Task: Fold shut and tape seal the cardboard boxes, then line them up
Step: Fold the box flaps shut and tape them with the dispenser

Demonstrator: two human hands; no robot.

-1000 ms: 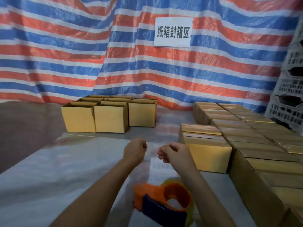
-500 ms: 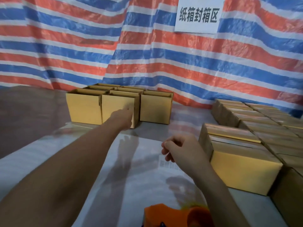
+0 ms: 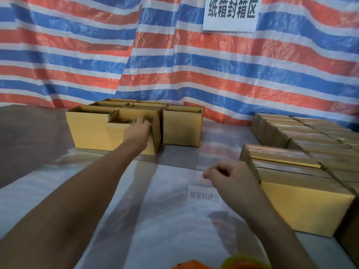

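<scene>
A cluster of open yellow cardboard boxes (image 3: 180, 127) stands at the far side of the table. My left hand (image 3: 137, 131) reaches out and grips the near rim of one open box (image 3: 118, 135), which sits tilted and slightly forward of the others. My right hand (image 3: 231, 177) hovers over the middle of the table with its fingers loosely curled, holding nothing. Along the right side lie rows of closed, taped boxes (image 3: 303, 202). The orange tape dispenser (image 3: 196, 265) peeks in at the bottom edge.
The table (image 3: 165, 220) is covered with a shiny translucent sheet. A striped red, white and blue tarp (image 3: 174, 65) hangs behind it, with a white paper sign (image 3: 231, 14) on it. Brown floor (image 3: 29, 133) shows at the left.
My left hand went from the table's middle out to the open boxes and took hold of one, pulling it askew. The view moved forward, so the tape dispenser slid nearly out of frame.
</scene>
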